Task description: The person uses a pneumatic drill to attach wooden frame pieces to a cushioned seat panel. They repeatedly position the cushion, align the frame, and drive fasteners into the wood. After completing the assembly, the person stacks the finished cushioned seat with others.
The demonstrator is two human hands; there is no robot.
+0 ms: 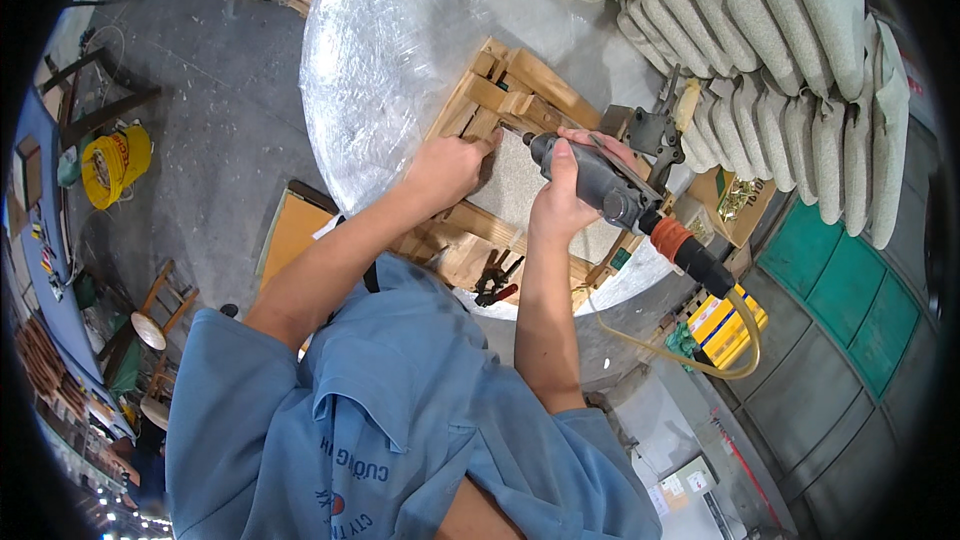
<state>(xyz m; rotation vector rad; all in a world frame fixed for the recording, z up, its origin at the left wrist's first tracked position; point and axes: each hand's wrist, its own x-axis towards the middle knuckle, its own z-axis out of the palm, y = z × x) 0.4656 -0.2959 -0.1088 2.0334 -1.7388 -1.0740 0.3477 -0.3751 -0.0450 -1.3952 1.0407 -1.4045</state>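
Fastening step in hand. Right hand (562, 202) is wrapped tight around the grey air screwdriver (590, 178), tip at the wooden seat frame (500, 105) on the wrapped round table (390, 30). Left hand (448, 168) presses flat on the frame, gripping nothing. Next move likely calls for steady, square pressure.

A grey pneumatic screwdriver (590, 178), seemingly tip-down, meets a pale wooden seat frame (500, 100) lying flat.
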